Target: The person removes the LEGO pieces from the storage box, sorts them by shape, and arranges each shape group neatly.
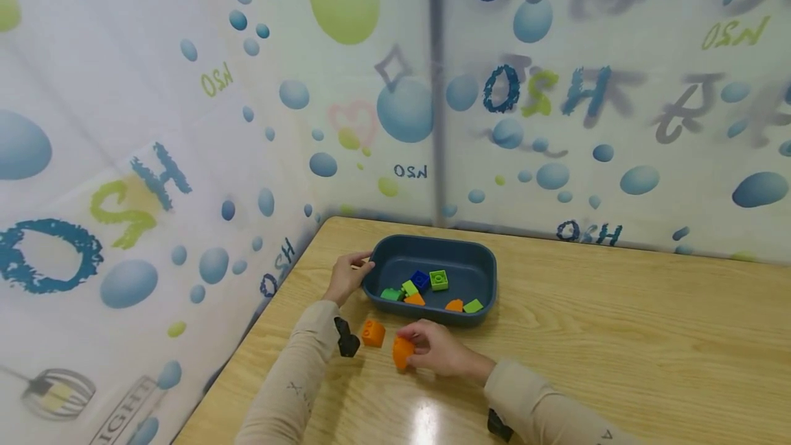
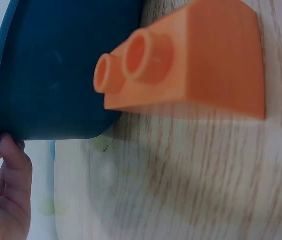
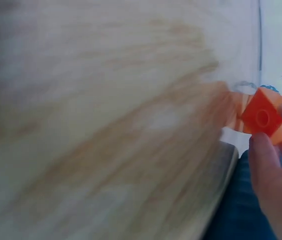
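Observation:
My left hand pinches the left rim of a dark blue tray on the table. Fingertips at that rim also show in the left wrist view. In front of the tray, my right hand holds an orange toy brick between thumb and fingers; the right wrist view shows the same brick with a round stud. Between the two hands stands another orange brick, its studs turned leftward. Up close in the left wrist view, this brick overlaps the tray's outer wall.
Inside the tray lie a blue brick, a lime brick, a green brick and several more lime and orange pieces. The wooden table meets a printed curtain at the back and left.

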